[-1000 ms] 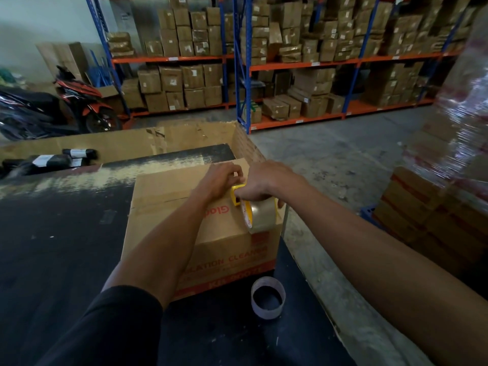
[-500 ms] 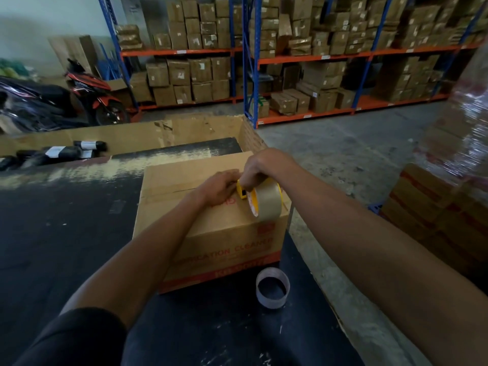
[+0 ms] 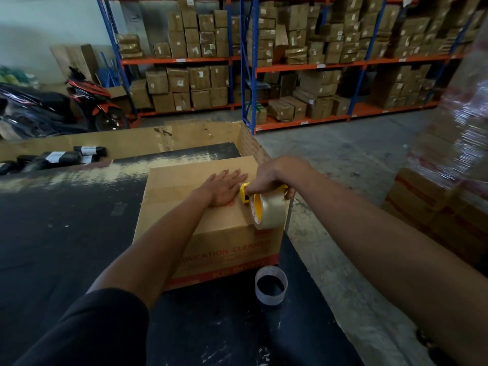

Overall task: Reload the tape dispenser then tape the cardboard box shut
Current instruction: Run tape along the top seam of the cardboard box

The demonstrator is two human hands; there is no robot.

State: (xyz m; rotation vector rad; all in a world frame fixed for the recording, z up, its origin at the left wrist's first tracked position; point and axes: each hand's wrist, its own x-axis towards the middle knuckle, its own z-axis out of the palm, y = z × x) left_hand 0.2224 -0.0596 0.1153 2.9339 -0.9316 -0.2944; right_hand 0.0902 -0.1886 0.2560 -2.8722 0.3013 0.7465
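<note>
A brown cardboard box point(image 3: 184, 188) with red lettering sits on the black table point(image 3: 66, 247), its top flaps closed. My left hand point(image 3: 224, 187) lies flat on the box top, fingers spread. My right hand point(image 3: 274, 175) grips a yellow tape dispenser point(image 3: 266, 210) loaded with a clear tape roll, held at the box's near right top corner. The roll hangs over the box's front edge. An empty tape core point(image 3: 271, 285) stands on the table in front of the box.
A big open cardboard bin point(image 3: 132, 141) with black wrapped rolls point(image 3: 60, 157) borders the table's far side. Shelving racks full of boxes point(image 3: 303, 62) line the back wall. A motorbike point(image 3: 92, 99) is parked at left. Shrink-wrapped stacked cartons point(image 3: 449, 180) stand at right.
My left hand has opened from a pinch beside the dispenser to lying flat on the box top. The dispenser has shifted slightly toward the box's right front corner.
</note>
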